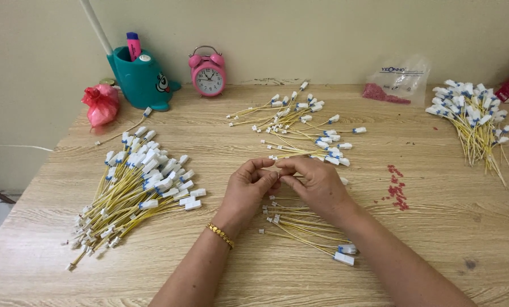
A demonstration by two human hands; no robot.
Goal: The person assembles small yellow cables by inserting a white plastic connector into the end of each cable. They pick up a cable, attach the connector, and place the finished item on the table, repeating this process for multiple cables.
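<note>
Teal whale-shaped holder [142, 79] with pink marker [133, 45]; left hand [247, 187], right hand [317, 185], both grips pinching yellow wire [277, 169].

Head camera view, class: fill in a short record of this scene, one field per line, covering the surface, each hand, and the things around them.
Surface: wooden table
Left hand: fingertips pinched on a small part I cannot make out, meeting the right hand; gold bracelet at the wrist
Right hand: pinching the same spot
Below the hands: few yellow wires with white connectors
Left: large wire bundle
Behind the hands: loose wire pile
Far right: another bundle
Back edge: pink alarm clock, teal pen holder, plastic bag
Beside the right hand: red bits
</note>
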